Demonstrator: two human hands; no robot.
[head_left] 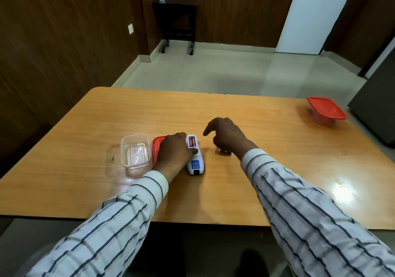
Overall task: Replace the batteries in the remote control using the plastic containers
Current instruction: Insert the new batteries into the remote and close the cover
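Head view: left hand point(174, 150) grips remote point(195, 161) at centre frame, 2 batteries point(191, 142) exposed in its compartment. Right hand point(226, 136) hovers beside it, fingers loosely curled, holding nothing.

The white remote control point(195, 164) lies back-up on the bench point(245, 191). Its battery bay is uncovered at the far end, and two red batteries point(191, 141) sit side by side inside, with a blue label nearer. The left hand point(173, 152) grips the remote's left side. Just left of the remote lies a red lid point(156, 148), partly hidden, then an open clear container point(135, 150). Well to the remote's right and farther back stands a second container point(326, 111), red-topped and closed.
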